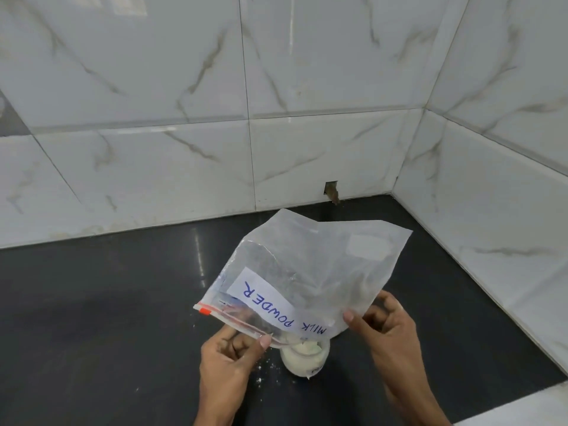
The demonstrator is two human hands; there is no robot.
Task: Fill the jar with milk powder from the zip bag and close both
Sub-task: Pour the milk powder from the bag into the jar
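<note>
The left hand [229, 361] pinches the zip edge of the zip bag [307, 272], and the right hand [387, 330] pinches its right side, holding it upended over the jar [304, 359]. The jar stands on the dark counter [107, 302], near centre, powder heaped to its mouth. The bag's mouth partly hides the jar opening; spilled powder specks [264, 368] lie just left of the jar, and tiled walls [184, 118] close off the far and right sides.

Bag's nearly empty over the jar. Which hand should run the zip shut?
Probably left: it already pinches the bag at the zip edge beside the jar. The right grips the bag's far edge, away from the zip, so it's better for holding.
</note>
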